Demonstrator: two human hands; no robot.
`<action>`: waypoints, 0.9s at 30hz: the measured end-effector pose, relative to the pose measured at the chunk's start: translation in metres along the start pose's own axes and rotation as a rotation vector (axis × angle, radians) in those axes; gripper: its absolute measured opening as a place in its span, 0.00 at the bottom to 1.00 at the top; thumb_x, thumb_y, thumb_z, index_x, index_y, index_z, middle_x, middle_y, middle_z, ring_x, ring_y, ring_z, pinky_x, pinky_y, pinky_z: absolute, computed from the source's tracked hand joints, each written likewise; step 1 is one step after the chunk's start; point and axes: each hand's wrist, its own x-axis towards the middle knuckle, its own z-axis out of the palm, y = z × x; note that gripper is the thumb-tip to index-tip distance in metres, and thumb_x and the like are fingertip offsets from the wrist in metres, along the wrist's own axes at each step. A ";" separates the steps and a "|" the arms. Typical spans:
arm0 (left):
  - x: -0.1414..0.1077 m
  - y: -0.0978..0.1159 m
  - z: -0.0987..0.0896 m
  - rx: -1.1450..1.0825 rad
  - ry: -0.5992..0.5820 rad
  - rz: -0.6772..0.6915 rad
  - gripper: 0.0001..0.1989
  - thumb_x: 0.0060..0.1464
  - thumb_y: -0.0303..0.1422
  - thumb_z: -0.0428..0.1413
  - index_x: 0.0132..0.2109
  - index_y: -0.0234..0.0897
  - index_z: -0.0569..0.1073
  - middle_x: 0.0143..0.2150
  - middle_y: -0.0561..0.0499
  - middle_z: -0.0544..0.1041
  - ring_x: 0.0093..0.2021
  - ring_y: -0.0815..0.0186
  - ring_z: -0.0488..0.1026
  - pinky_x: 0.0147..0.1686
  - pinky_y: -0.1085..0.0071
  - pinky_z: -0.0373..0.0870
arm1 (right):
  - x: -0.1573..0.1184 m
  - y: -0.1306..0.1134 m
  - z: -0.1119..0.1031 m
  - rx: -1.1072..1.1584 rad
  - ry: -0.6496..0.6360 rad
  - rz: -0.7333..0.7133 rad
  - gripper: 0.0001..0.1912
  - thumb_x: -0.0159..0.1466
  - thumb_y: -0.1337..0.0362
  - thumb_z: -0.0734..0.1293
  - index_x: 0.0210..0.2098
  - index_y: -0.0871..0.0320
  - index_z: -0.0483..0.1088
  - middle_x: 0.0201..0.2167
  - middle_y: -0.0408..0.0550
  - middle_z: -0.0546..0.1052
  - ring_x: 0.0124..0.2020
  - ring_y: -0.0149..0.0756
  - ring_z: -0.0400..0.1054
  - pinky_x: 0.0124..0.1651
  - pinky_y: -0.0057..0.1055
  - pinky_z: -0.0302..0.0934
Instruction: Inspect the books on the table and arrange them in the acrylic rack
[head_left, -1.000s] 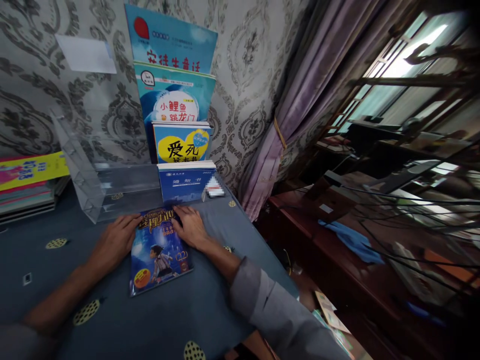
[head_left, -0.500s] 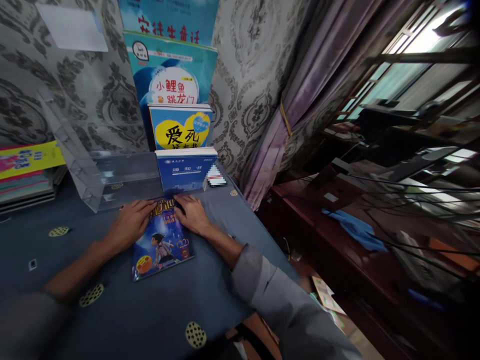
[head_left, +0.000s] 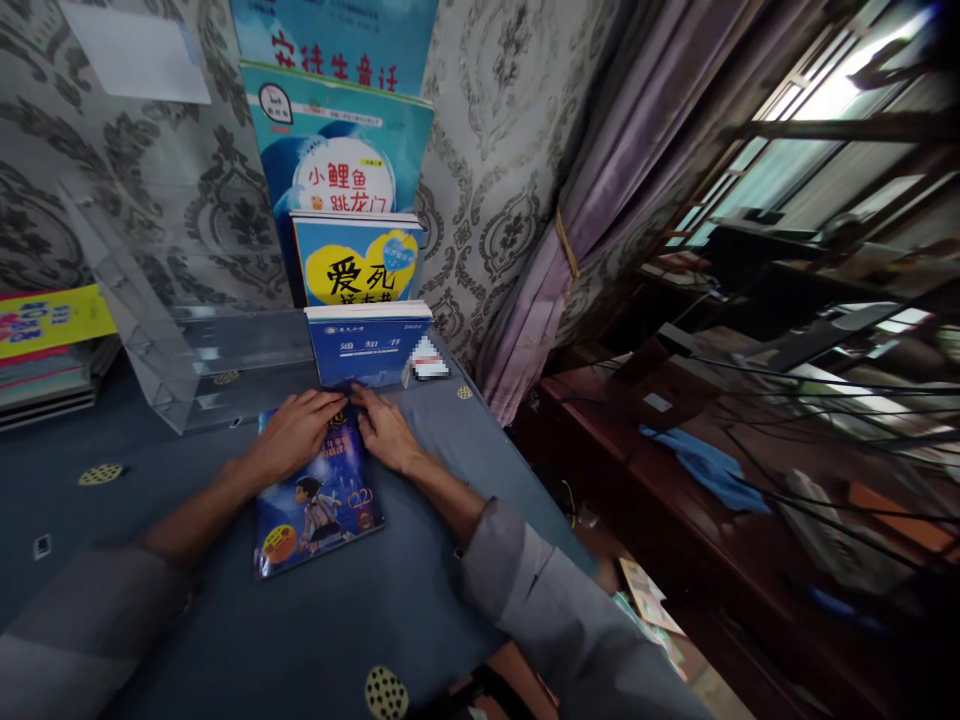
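Observation:
A dark blue comic-style book [head_left: 319, 510] with a cartoon figure and the number 22 lies flat on the blue tablecloth. My left hand [head_left: 298, 435] rests across its upper left part, fingers stretched out toward the top edge and covering some of the title. At the upper right corner my right hand [head_left: 384, 428] lies with its fingers extended along the book's edge. Neither hand grasps the book. Just beyond my fingertips stands a blue booklet [head_left: 367, 352] at the front of a clear stepped rack [head_left: 244, 340].
Behind the booklet, a yellow-and-blue book [head_left: 358, 262], a teal book [head_left: 345, 145] and another blue book [head_left: 337, 40] rise in steps. A stack of books [head_left: 52, 325] sits at left. Right of the table are a purple curtain [head_left: 555, 250] and a dark red desk [head_left: 600, 430] with cables.
My left hand has slid right and inward over the book, covering more of its title. My right hand stays at the upper right edge. The view has shifted slightly.

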 end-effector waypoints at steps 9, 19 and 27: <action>-0.002 -0.002 0.006 -0.035 0.040 -0.007 0.25 0.61 0.24 0.46 0.62 0.38 0.73 0.61 0.42 0.77 0.58 0.54 0.72 0.53 0.55 0.69 | -0.001 -0.005 -0.002 -0.024 -0.005 0.023 0.31 0.67 0.73 0.58 0.69 0.64 0.56 0.60 0.57 0.75 0.64 0.47 0.65 0.66 0.47 0.58; 0.001 -0.002 0.006 -0.004 0.011 -0.008 0.25 0.60 0.24 0.46 0.61 0.38 0.74 0.61 0.42 0.77 0.57 0.53 0.72 0.51 0.55 0.70 | -0.001 -0.004 -0.002 -0.003 -0.011 0.023 0.31 0.67 0.74 0.59 0.69 0.60 0.56 0.59 0.54 0.76 0.64 0.44 0.65 0.65 0.45 0.58; -0.001 -0.001 0.006 -0.022 0.015 -0.026 0.25 0.60 0.24 0.45 0.61 0.36 0.75 0.61 0.40 0.77 0.57 0.52 0.73 0.53 0.51 0.71 | -0.001 -0.008 -0.002 -0.100 -0.023 0.011 0.29 0.67 0.75 0.58 0.66 0.58 0.64 0.64 0.54 0.72 0.64 0.43 0.65 0.66 0.45 0.58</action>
